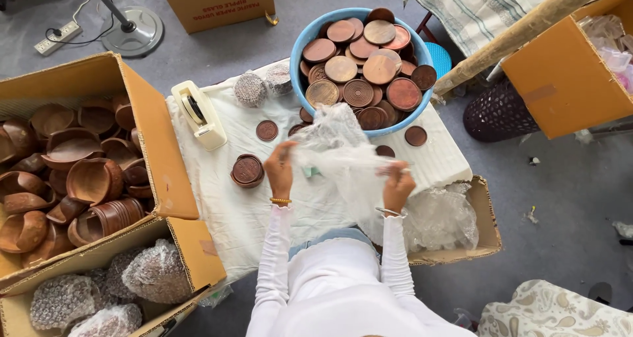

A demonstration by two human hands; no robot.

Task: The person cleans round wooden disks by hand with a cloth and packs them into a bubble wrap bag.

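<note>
- Over the white cloth-covered table [217, 198], I've got a crumpled sheet of clear bubble wrap [339, 155] stretched between both hands.
- My left hand [279, 169] is closed, pinching the sheet's left edge, with a gold bangle at the wrist.
- My right hand [397, 185] is clenched on the right edge, fingers curled into the plastic.
- Just left of my left hand sits a small stack of round dark wooden coasters [247, 171], resting on the cloth.
- Beyond the sheet stands a big blue plastic basin [300, 80] heaped with brown wooden discs.
- A cream tape dispenser [200, 115] lies on the cloth further left.
- At far left, an open cardboard box of wooden bowls [72, 172].
- Below it, a box of bubble-wrapped bundles [105, 287].
</note>
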